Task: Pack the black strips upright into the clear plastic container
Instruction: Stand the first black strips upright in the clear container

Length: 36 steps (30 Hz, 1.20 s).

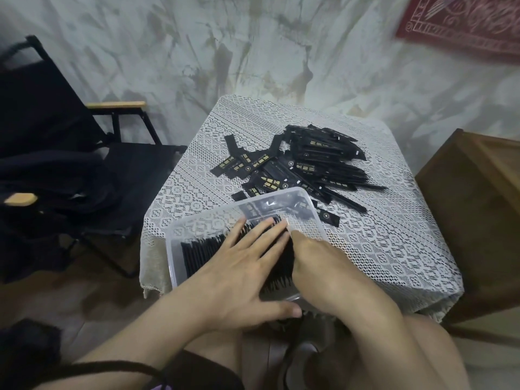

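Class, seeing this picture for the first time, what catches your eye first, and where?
At the near edge of the white lace cloth, the left hand lies flat on black strips standing upright in a clear plastic container, and the right hand dips in beside it. Behind, a loose heap of strips with gold print sprawls across the cloth.

right hand fingers buried among black strips, red rug cropped, blurred
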Motion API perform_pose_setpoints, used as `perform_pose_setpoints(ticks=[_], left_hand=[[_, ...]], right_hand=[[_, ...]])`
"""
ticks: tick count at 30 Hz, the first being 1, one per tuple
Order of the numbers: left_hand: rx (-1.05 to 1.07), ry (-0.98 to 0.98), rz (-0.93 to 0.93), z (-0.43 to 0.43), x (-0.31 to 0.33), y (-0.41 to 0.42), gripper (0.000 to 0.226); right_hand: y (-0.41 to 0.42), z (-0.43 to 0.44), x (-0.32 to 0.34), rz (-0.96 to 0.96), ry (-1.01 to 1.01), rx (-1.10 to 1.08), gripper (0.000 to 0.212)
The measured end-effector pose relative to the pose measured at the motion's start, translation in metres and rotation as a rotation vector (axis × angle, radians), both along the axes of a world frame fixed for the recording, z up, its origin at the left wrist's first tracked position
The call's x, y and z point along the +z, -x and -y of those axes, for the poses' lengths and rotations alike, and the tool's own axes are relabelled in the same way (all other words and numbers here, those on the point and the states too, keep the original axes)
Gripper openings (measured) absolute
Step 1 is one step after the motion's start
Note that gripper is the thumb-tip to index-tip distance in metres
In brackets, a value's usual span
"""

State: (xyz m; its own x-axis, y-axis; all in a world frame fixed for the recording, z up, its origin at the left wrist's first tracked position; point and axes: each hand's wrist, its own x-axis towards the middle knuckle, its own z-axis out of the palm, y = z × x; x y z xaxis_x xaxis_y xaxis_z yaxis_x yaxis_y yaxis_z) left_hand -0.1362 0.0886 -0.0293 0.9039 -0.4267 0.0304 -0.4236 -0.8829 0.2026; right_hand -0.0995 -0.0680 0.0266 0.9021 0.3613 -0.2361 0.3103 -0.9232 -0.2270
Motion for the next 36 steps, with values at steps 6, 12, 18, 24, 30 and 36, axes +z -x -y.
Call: perform_pose_setpoints(ticks=[6,12,18,24,30,36], left_hand=[[0.019,-0.064,0.010,0.003,-0.005,0.001,0.113],[0.011,-0.119,-0.012,0.001,-0.003,-0.003,0.112],[0.021,-0.121,-0.001,0.001,-0.003,-0.002,0.108],[0.018,-0.142,0.001,0.002,-0.001,-0.003,0.107],[0.007,-0.150,-0.020,0.002,0.001,-0.005,0.094],[0.017,-0.167,-0.030,0.003,0.004,-0.006,0.094]], right_hand=[[0.002,0.006,0.002,-0.026,0.009,0.027,0.037],[0.005,0.005,0.004,-0.015,0.050,0.054,0.037],[0.007,0.008,0.007,-0.030,0.041,0.040,0.038],[0.010,0.015,0.011,-0.090,-0.027,-0.003,0.029],[0.005,0.031,0.016,-0.094,-0.290,-0.075,0.038],[-0.043,0.061,0.019,0.029,-0.807,-0.295,0.032]])
